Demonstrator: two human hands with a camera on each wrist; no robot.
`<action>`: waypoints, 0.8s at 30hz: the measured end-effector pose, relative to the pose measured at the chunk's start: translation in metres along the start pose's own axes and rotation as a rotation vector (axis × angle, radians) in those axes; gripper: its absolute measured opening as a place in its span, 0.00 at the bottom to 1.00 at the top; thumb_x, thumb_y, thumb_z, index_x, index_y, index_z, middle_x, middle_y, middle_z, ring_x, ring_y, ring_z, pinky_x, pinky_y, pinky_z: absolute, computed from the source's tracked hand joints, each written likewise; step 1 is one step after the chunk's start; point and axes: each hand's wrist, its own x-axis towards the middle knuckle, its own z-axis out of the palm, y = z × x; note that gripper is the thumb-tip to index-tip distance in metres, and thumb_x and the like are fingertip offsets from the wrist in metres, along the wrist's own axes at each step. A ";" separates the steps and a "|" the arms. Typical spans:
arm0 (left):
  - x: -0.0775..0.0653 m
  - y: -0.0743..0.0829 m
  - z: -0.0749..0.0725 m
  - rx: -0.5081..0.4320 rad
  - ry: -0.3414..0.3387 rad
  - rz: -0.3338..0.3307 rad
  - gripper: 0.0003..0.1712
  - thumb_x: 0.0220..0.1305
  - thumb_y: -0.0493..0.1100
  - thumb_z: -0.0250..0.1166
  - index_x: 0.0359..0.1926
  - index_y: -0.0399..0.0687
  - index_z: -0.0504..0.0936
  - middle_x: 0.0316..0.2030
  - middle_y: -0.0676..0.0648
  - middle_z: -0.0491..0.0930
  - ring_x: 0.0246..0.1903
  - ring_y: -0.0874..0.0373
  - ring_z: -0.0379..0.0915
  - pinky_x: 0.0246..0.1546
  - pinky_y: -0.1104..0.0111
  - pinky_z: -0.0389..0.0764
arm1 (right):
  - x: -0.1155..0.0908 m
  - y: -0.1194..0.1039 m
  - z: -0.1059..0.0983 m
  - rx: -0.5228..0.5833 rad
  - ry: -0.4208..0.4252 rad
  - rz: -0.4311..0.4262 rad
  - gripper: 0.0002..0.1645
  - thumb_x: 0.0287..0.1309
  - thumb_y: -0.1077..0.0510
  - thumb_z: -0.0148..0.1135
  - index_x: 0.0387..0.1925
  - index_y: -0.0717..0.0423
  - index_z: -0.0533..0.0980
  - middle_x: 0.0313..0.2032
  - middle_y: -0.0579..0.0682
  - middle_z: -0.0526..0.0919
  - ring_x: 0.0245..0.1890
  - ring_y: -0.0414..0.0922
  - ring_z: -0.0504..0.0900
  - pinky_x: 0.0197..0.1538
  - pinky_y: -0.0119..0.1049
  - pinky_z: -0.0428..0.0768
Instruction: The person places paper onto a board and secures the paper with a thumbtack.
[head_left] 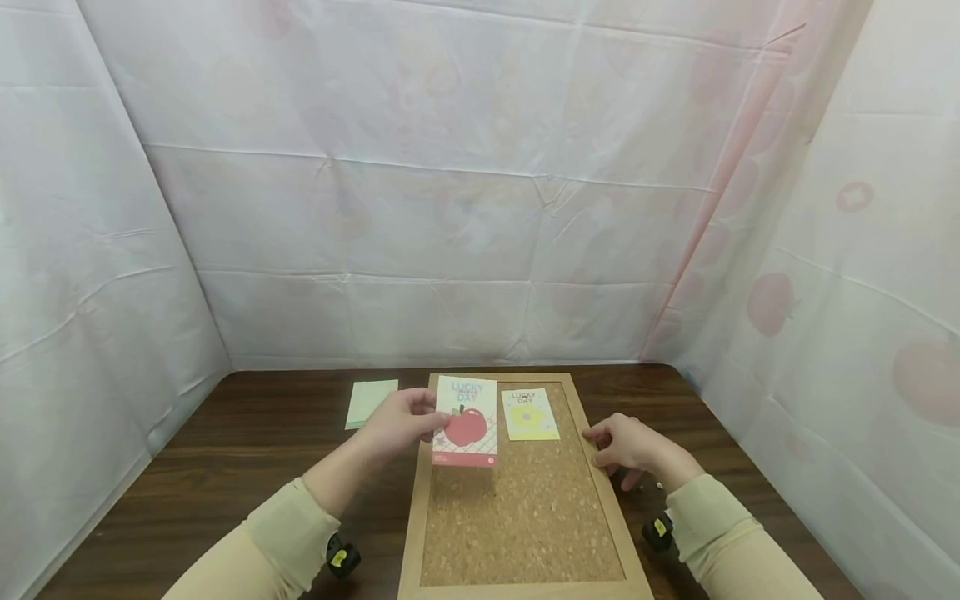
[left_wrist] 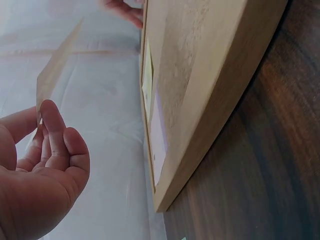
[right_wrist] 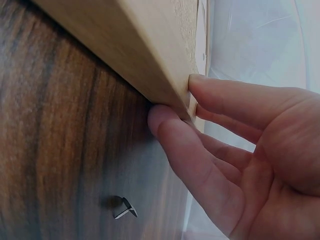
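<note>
My left hand (head_left: 396,425) pinches a card (head_left: 465,433) with a red apple and "LUCKY DAY" on it, holding it raised over the cork board (head_left: 525,525). The left wrist view shows this card edge-on between thumb and fingers. On the board's far part lies a yellow flower card (head_left: 530,414). Beside it, a purple-edged card (left_wrist: 158,142) shows in the left wrist view; the apple card hides it from the head camera. My right hand (head_left: 633,446) grips the board's right wooden frame, thumb (right_wrist: 220,92) on the upper side and a finger against the outer side.
A pale green sheet or card (head_left: 371,402) lies on the dark wooden table (head_left: 247,492), left of the board. Close to my right hand, a metal thumbtack (right_wrist: 126,209) lies on the table. Pale curtains (head_left: 435,208) enclose the table's back and sides.
</note>
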 end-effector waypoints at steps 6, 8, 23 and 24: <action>-0.001 -0.003 0.006 0.029 -0.021 0.003 0.12 0.65 0.43 0.72 0.43 0.42 0.82 0.33 0.46 0.85 0.34 0.52 0.81 0.44 0.48 0.82 | -0.002 0.001 0.000 0.002 0.001 -0.006 0.32 0.57 0.67 0.71 0.65 0.62 0.76 0.40 0.52 0.82 0.28 0.48 0.86 0.21 0.46 0.83; -0.002 -0.004 0.007 0.046 -0.030 0.009 0.11 0.65 0.43 0.72 0.42 0.42 0.82 0.32 0.46 0.84 0.33 0.52 0.80 0.43 0.48 0.82 | -0.002 0.002 -0.001 0.000 -0.001 -0.011 0.32 0.57 0.67 0.71 0.65 0.63 0.76 0.40 0.52 0.82 0.28 0.48 0.86 0.21 0.46 0.83; -0.008 -0.008 0.013 0.005 -0.100 -0.012 0.13 0.64 0.41 0.72 0.40 0.40 0.78 0.31 0.45 0.83 0.35 0.49 0.82 0.42 0.49 0.83 | -0.002 0.001 -0.001 0.000 -0.002 -0.013 0.32 0.57 0.67 0.72 0.65 0.62 0.76 0.40 0.51 0.83 0.28 0.48 0.86 0.21 0.46 0.83; -0.008 -0.008 0.013 -0.001 -0.103 -0.013 0.13 0.63 0.42 0.73 0.40 0.40 0.78 0.32 0.45 0.83 0.35 0.49 0.82 0.43 0.49 0.83 | -0.002 0.001 -0.001 0.001 -0.003 -0.013 0.32 0.57 0.67 0.72 0.65 0.62 0.76 0.40 0.51 0.83 0.29 0.48 0.86 0.21 0.46 0.83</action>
